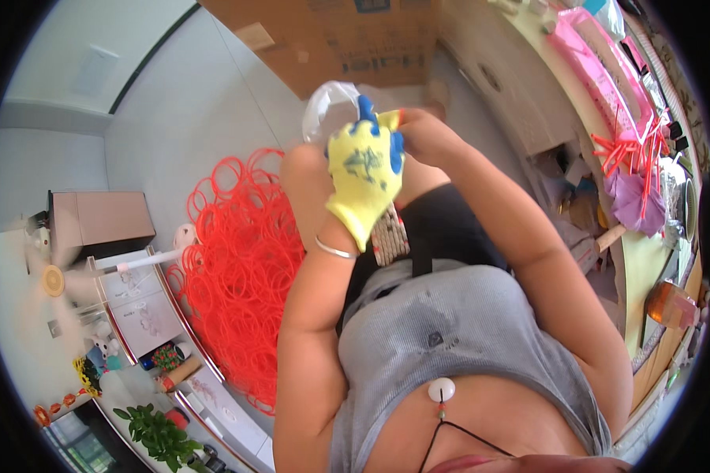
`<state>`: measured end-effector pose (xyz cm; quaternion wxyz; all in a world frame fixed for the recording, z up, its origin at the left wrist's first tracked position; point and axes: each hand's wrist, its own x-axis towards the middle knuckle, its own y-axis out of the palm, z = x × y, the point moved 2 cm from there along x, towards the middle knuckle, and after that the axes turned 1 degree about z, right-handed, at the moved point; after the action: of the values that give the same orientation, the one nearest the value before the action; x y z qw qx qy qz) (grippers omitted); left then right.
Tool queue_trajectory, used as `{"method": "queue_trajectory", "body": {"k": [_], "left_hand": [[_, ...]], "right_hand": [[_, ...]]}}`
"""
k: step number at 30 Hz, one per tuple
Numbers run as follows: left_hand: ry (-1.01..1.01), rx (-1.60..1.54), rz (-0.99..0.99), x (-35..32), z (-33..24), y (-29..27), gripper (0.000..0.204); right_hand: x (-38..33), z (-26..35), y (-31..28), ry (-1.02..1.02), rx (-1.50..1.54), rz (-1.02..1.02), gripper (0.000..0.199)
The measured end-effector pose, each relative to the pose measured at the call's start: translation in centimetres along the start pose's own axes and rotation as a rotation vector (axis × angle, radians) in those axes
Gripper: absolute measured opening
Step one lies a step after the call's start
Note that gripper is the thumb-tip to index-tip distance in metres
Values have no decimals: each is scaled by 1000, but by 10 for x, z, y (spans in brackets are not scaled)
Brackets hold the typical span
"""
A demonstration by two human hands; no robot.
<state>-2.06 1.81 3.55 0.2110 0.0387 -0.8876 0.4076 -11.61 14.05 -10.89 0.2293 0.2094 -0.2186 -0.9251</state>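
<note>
My left hand (364, 167) wears a yellow knit work glove with blue-coated fingers, its back toward me and most fingers curled under. One blue fingertip points up. My bare right hand (427, 135) meets it from the right, fingers closed on a second yellow piece with an orange edge (391, 119), which looks like another work glove. The gloved fingers press against that piece, though their grip is partly hidden. Just beyond the hands is a translucent white plastic bag (320, 105). A beige braided band (391, 236) lies at my lap below the glove.
A large heap of red rings (241, 276) covers the floor at my left. A big cardboard box (339, 43) stands ahead. A fan (54, 280) and white cabinets (140, 307) are far left. On the right, a long table (647, 272) carries pink packaging (599, 71) and red sticks (643, 154).
</note>
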Motion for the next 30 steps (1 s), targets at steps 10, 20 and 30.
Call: {"method": "queue_trajectory", "body": {"k": [10, 20, 30], "left_hand": [[272, 123, -110, 8, 25, 43, 13], [282, -62, -250, 14, 27, 38, 13], [346, -66, -151, 10, 18, 38, 9]], "right_hand": [[-4, -18, -13, -170, -181, -97, 29], [-4, 34, 17, -380, 378, 11, 34], [-12, 29, 23, -264, 200, -138, 36]]}}
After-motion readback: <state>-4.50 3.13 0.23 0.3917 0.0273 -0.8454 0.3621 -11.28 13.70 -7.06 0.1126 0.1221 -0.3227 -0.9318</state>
